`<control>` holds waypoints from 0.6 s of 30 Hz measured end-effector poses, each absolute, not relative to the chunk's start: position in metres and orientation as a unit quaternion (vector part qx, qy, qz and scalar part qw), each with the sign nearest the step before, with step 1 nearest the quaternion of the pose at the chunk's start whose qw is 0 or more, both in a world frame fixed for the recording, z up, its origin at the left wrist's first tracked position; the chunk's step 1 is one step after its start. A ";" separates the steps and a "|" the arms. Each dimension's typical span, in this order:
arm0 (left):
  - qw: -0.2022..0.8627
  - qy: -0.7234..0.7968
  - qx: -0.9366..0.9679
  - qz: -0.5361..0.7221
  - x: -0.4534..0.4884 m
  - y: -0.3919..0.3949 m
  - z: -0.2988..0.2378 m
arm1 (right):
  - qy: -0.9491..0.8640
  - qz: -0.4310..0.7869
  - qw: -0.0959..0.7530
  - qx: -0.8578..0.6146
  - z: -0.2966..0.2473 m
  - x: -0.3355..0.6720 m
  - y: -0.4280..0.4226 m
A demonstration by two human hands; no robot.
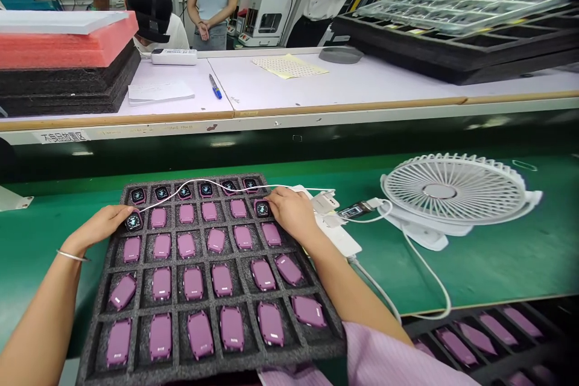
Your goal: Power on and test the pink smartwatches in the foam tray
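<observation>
Over the green bench (488, 265), foam tray (332, 338) holding purple watches (232, 327); left hand (106, 223) at one lit watch (133, 221), right hand (289, 211) at another, fingers together, clamping impossible to tell. Shelf label (63, 137) apparently 不良品放置区; watch-back print illegible.

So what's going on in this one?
A person's left hand is at a lit watch at the left end of a foam tray's second-farthest row, and their right hand is at another lit watch at its right end. The farthest row shows lit screens too; the tray's other watches lie purple backs up. A white cable runs from by the left hand towards a white power strip.
</observation>
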State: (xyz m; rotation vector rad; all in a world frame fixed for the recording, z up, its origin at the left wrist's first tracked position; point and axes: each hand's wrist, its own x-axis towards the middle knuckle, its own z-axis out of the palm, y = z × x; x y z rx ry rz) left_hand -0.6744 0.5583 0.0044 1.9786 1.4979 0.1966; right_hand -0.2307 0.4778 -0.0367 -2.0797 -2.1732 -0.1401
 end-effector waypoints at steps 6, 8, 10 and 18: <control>0.350 0.553 0.753 0.067 -0.673 0.561 0.008 | -0.730 -0.043 0.061 -0.679 -0.040 -0.229 0.479; 0.332 0.560 0.757 0.060 -0.671 0.561 0.011 | -0.738 -0.040 0.061 -0.671 -0.041 -0.228 0.480; 0.260 0.602 0.752 0.064 -0.667 0.559 0.013 | -0.748 -0.038 0.063 -0.660 -0.043 -0.226 0.481; 0.215 0.492 0.836 0.110 -0.627 0.538 0.007 | -0.765 -0.053 0.055 -0.639 -0.054 -0.218 0.483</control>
